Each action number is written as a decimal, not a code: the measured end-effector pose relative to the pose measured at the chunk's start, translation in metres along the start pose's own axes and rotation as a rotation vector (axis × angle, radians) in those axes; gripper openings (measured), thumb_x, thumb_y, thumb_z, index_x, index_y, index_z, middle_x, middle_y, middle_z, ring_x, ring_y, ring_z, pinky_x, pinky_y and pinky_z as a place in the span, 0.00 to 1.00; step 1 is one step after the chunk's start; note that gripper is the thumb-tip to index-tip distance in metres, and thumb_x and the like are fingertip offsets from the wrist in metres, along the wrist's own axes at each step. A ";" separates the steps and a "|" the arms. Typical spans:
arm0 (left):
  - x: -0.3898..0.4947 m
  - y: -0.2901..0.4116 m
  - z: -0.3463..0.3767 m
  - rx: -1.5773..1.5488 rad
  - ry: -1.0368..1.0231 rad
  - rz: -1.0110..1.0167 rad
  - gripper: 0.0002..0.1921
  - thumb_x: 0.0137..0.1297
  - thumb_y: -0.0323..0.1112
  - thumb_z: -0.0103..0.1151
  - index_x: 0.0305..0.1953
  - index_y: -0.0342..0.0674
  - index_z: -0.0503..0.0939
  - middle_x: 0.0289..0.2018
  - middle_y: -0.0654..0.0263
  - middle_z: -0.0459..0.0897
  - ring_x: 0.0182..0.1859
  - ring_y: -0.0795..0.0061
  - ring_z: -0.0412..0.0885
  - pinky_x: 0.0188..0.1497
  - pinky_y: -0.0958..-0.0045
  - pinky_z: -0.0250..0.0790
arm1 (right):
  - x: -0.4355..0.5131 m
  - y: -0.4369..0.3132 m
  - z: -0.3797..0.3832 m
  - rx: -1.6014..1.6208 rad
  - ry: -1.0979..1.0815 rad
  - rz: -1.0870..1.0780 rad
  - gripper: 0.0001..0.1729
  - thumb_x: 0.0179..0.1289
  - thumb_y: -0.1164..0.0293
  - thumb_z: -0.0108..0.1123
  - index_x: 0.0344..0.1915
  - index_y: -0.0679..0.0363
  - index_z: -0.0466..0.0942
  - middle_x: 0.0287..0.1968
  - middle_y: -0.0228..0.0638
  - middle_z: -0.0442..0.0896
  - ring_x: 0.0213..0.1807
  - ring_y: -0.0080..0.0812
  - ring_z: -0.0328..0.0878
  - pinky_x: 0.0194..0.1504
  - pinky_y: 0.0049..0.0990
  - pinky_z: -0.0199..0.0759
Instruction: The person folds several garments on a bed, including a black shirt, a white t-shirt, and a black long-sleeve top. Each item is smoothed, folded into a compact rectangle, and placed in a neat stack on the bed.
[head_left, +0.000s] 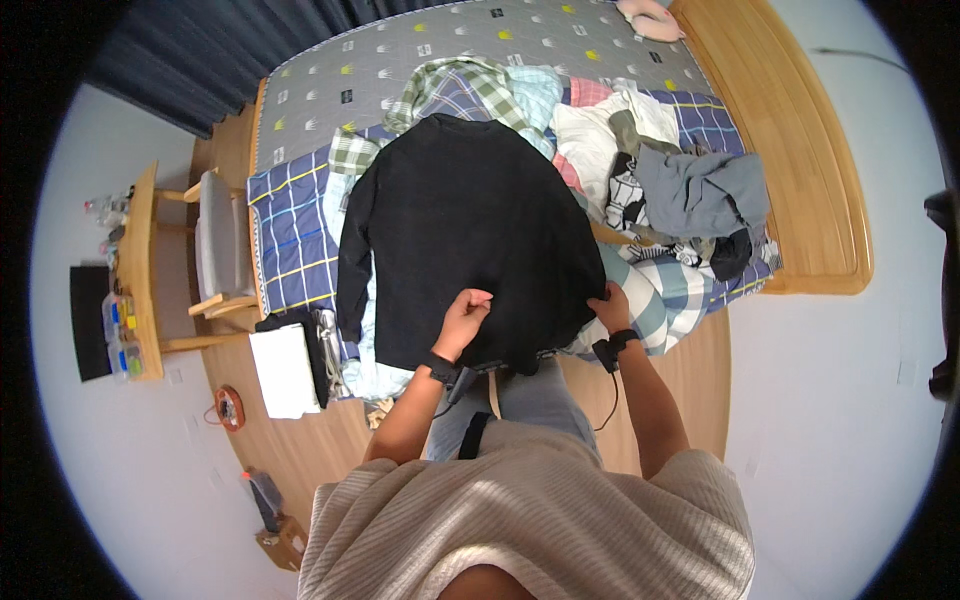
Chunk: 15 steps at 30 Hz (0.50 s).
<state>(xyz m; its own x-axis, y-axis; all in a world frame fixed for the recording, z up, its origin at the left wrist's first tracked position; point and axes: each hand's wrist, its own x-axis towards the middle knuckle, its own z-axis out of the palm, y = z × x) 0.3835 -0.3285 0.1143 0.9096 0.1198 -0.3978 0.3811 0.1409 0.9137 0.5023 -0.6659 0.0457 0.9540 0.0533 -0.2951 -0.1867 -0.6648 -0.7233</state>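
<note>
A black long-sleeved top (480, 217) lies spread over other clothes on the bed, its neckline pointing away from me. My left hand (466, 316) is above the lower part of the top, thumb and fingertips drawn together; whether cloth is pinched between them cannot be told. At the top's right edge, near the end of a sleeve, my right hand (611, 306) grips the black fabric. Both wrists wear black bands with small devices and cables. Beneath the top, a green plaid shirt (491, 75) and light blue checked cloth (536, 94) stick out.
Gray trousers or similar garment (701, 191) and a white garment (592, 139) are heaped at right, by the wooden headboard (795, 150). Folded white cloth (283, 371) rests at the bed's near left corner. A chair (221, 244) and a wooden desk (144, 277) stand left.
</note>
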 end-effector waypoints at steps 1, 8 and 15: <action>-0.001 0.003 0.012 -0.009 0.000 0.002 0.12 0.68 0.19 0.53 0.49 0.39 0.78 0.41 0.72 0.79 0.44 0.82 0.76 0.50 0.79 0.69 | -0.002 -0.008 -0.013 -0.047 0.017 -0.088 0.18 0.46 0.71 0.72 0.31 0.64 0.70 0.27 0.41 0.76 0.32 0.39 0.77 0.36 0.37 0.71; 0.012 0.018 0.109 0.089 -0.158 0.083 0.06 0.71 0.26 0.58 0.47 0.38 0.79 0.39 0.72 0.81 0.43 0.84 0.78 0.50 0.78 0.70 | 0.011 -0.052 -0.072 -0.018 -0.066 -0.087 0.28 0.51 0.75 0.69 0.53 0.65 0.72 0.31 0.37 0.76 0.30 0.33 0.76 0.33 0.32 0.73; 0.027 0.028 0.181 0.470 -0.388 0.113 0.45 0.58 0.49 0.74 0.67 0.28 0.60 0.63 0.50 0.64 0.64 0.57 0.67 0.67 0.67 0.62 | 0.008 -0.108 -0.112 0.821 -0.179 0.048 0.31 0.58 0.76 0.67 0.61 0.63 0.68 0.37 0.36 0.80 0.35 0.26 0.80 0.27 0.25 0.79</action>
<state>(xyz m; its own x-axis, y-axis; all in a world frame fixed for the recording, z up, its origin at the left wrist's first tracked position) 0.4483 -0.4988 0.1443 0.9087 -0.2698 -0.3185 0.2312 -0.3099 0.9222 0.5560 -0.6775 0.1912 0.9020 0.2018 -0.3817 -0.4036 0.0797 -0.9115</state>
